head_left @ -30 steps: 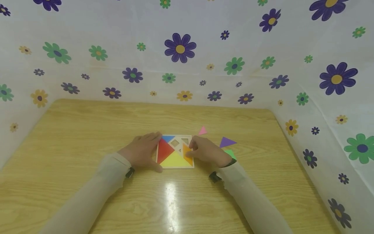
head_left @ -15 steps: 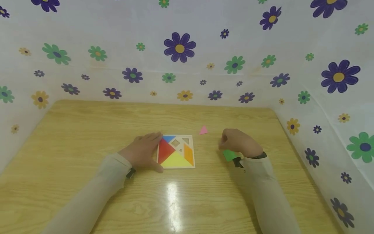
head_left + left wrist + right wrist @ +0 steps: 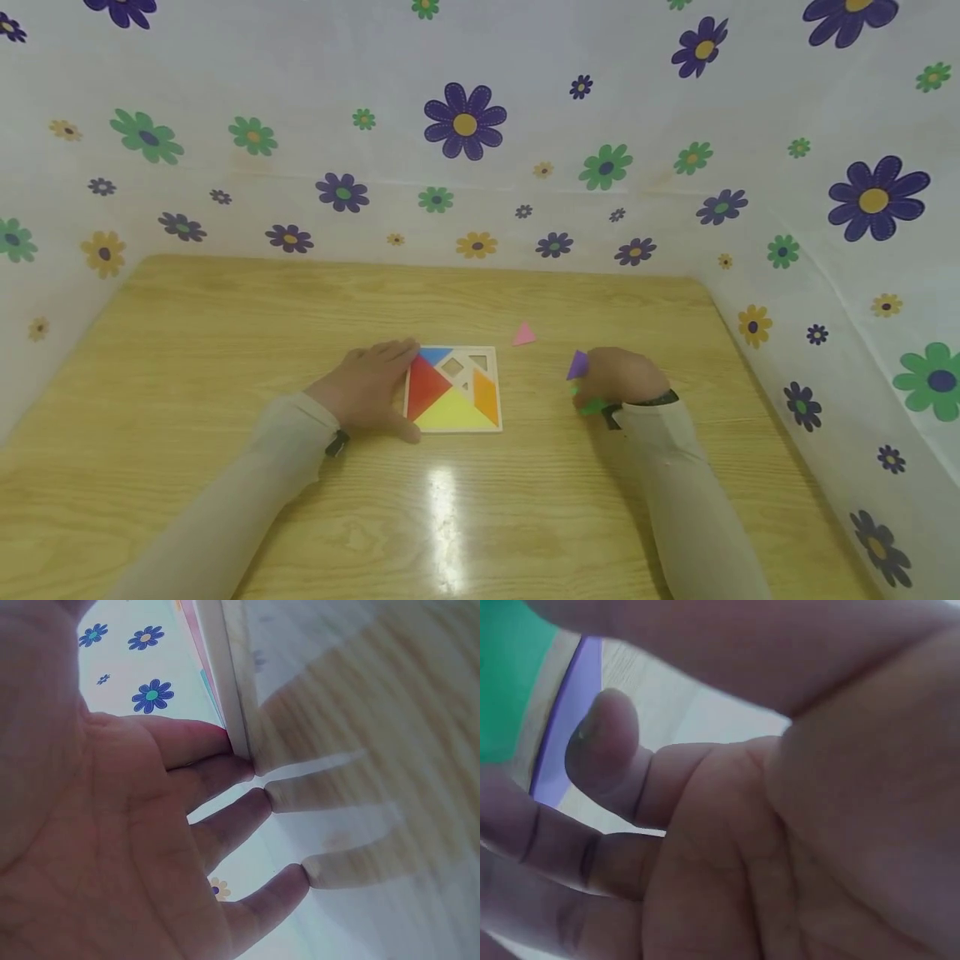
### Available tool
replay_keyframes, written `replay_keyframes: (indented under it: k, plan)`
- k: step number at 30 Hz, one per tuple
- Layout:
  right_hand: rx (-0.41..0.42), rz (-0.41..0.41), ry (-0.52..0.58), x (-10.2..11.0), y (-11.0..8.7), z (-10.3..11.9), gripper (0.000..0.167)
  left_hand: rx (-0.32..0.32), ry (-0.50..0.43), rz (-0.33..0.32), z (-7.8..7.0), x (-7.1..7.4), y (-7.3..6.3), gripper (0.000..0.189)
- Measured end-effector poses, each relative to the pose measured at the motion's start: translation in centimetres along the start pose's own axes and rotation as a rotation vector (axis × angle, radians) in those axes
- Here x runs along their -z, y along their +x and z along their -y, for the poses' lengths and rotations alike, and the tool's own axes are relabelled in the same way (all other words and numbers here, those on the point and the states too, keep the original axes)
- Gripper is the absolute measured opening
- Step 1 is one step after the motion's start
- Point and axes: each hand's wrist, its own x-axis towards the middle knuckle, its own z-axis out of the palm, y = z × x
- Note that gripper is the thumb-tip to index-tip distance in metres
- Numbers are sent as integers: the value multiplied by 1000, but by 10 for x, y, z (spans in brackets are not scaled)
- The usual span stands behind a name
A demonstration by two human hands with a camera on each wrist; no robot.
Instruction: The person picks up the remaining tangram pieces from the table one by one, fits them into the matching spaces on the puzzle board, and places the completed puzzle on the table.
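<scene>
Green pc (image 3: 593, 407) & purple triangle (image 3: 577, 366) are at the R hand (image 3: 624, 375), fingers bent; can't tell if its grip has either. Puzzle board (image 3: 468, 373) lies to their left on the counter (image 3: 337, 308); L hand (image 3: 367, 387), spread wide, touches its left edge. Pink triangle (image 3: 524, 335) sits beyond, btwn board & R hand.

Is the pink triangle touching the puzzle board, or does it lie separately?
Apart. The head view shows a strip of bare tabletop between the pink triangle and the puzzle board.
</scene>
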Motion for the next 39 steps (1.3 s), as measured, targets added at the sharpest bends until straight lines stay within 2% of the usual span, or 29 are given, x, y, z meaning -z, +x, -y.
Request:
replay_keyframes:
  k: [4,11,20,26,39]
  plan:
    - [45,-7,15,-1,2,1,20,9,5,-2,0,0,1,127]
    - [127,-67,67,-4,5,6,45,6,18,-14,2,-5,5,128]
    - [193,-201,93,-12,22,17,33,8,17,-16,4,-6,6,128]
    - [223,-294,133,-19,32,22,34,4,9,-18,1,-3,4,128]
    - [233,-318,130,-19,32,23,36,12,6,-19,1,-4,4,127]
